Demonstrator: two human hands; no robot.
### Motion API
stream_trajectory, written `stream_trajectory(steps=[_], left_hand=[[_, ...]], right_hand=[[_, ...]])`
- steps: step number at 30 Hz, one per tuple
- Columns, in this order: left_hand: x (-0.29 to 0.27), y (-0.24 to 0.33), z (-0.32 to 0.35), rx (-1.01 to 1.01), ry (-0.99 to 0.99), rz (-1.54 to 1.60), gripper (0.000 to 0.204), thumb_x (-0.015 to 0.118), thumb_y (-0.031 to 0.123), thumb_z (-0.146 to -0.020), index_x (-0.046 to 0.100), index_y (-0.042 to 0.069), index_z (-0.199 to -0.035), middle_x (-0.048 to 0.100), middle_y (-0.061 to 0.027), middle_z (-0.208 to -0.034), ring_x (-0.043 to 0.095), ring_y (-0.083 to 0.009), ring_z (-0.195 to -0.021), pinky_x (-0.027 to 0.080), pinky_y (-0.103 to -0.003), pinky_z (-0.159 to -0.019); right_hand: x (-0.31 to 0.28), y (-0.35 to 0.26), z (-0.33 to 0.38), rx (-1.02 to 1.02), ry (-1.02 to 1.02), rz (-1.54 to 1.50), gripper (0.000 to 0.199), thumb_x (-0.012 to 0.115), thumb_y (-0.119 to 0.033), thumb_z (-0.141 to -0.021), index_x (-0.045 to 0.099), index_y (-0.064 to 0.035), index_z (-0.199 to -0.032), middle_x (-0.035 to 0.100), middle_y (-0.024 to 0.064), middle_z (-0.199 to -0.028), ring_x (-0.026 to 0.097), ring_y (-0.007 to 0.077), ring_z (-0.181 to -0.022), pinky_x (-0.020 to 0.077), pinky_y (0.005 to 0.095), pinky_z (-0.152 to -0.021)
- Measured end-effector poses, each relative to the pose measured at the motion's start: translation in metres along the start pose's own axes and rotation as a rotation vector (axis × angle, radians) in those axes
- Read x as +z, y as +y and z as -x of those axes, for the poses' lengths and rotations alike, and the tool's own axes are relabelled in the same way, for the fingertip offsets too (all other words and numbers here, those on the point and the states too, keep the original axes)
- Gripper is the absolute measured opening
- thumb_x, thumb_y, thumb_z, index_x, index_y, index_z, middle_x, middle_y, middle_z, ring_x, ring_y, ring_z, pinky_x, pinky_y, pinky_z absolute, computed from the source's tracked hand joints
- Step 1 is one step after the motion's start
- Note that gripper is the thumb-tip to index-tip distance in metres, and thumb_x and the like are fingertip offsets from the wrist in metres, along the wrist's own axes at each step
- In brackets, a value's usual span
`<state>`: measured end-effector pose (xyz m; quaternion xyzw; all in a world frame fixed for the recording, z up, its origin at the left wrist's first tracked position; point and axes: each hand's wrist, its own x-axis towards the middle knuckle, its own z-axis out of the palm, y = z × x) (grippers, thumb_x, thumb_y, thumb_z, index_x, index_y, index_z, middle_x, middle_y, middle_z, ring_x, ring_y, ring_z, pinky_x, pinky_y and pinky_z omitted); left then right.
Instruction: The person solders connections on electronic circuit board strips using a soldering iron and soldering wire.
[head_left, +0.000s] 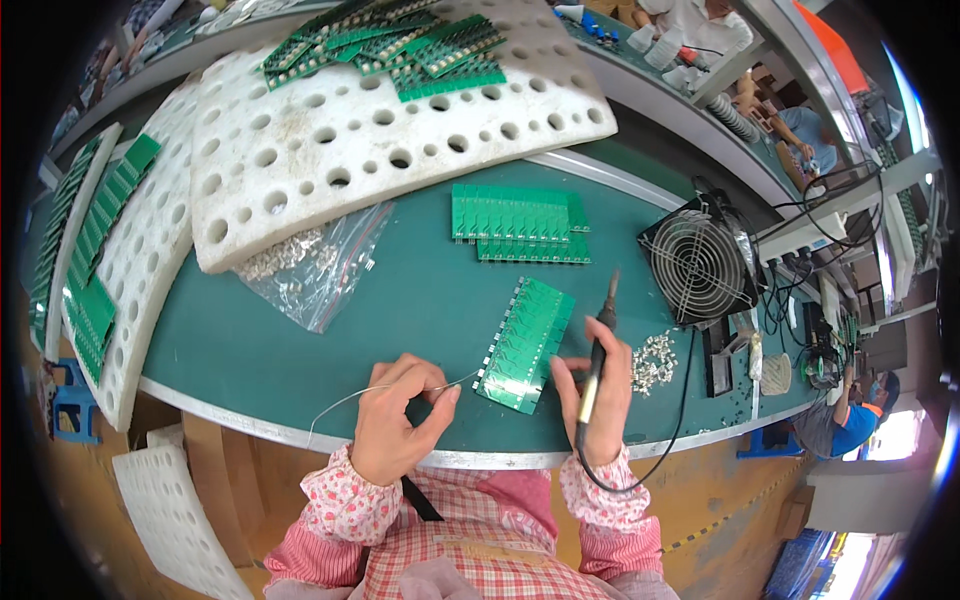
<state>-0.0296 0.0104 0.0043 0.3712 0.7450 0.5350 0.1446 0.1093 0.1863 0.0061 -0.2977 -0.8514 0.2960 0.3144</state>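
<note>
A green circuit board panel (524,345) lies tilted on the green table between my hands, with small metal parts along its left edge. My left hand (401,413) is closed in a pinch on a thin solder wire (340,406), whose end reaches toward the panel's lower left edge. In my right hand (603,400) rests a soldering iron (592,388), its tip pointing up and away from the panel. The fingers of that hand are near the panel's right edge. Just right of it lies a loose pile of small metal parts (653,364).
More green panels (515,215) lie stacked beyond. White foam boards with holes (300,150) fill the back left, carrying further panels (385,40). A plastic bag of metal parts (318,265) lies before them. A black fan (697,262) stands at right; the iron's cord (675,440) loops below.
</note>
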Motion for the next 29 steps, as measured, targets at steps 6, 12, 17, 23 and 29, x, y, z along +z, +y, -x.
stream_trajectory(steps=[6, 12, 17, 23, 29], left_hand=[[-0.008, -0.003, 0.002, -0.126, 0.005, 0.253, 0.019, 0.056, 0.007, -0.091, 0.055, 0.002, -0.072, 0.060, -0.0069, -0.077, 0.053, -0.0187, -0.074, 0.040, -0.032, -0.074], [-0.001, -0.013, 0.015, -0.449, 0.137, 1.301, 0.025, 0.050, 0.022, -0.100, 0.060, 0.001, -0.090, 0.064, -0.0103, -0.091, 0.060, -0.0199, -0.088, 0.048, -0.034, -0.077], [0.028, 0.023, 0.017, -0.474, -0.025, 1.332, 0.021, 0.053, 0.014, -0.097, 0.055, 0.001, -0.113, 0.063, -0.0088, -0.111, 0.060, -0.0201, -0.104, 0.048, -0.037, -0.087], [0.008, -0.007, -0.004, -0.506, -0.018, 1.305, 0.017, 0.057, 0.005, -0.094, 0.056, 0.002, -0.111, 0.064, -0.0093, -0.111, 0.061, -0.0171, -0.099, 0.050, -0.035, -0.086], [-0.022, -0.043, -0.027, -0.427, -0.277, 1.178, 0.033, 0.056, 0.005, -0.093, 0.051, 0.001, -0.125, 0.063, -0.0104, -0.116, 0.062, -0.0190, -0.102, 0.049, -0.038, -0.090]], right_hand=[[0.011, 0.008, -0.016, 0.206, -0.068, -0.373, 0.058, 0.066, 0.002, -0.085, 0.039, -0.0040, -0.137, 0.049, 0.0137, -0.119, 0.060, 0.0093, -0.077, 0.0544, 0.0206, -0.056], [0.014, -0.037, -0.012, 0.309, 0.154, -0.704, 0.060, 0.063, 0.001, -0.088, 0.033, -0.0027, -0.140, 0.048, 0.0189, -0.124, 0.061, 0.0114, -0.077, 0.0554, 0.0232, -0.059], [0.032, -0.055, -0.004, 0.263, 0.353, -0.776, 0.066, 0.063, 0.000, -0.088, 0.026, -0.0014, -0.143, 0.044, 0.0199, -0.128, 0.061, 0.0139, -0.080, 0.0562, 0.0261, -0.063], [0.026, -0.054, 0.002, 0.238, 0.305, -0.737, 0.066, 0.061, 0.005, -0.085, 0.028, 0.0021, -0.141, 0.041, 0.0178, -0.127, 0.059, 0.0153, -0.084, 0.0589, 0.0261, -0.060], [0.012, -0.019, 0.003, 0.218, 0.258, -0.740, 0.064, 0.065, 0.003, -0.085, 0.031, 0.0002, -0.139, 0.042, 0.0175, -0.127, 0.062, 0.0167, -0.091, 0.0608, 0.0272, -0.066]])
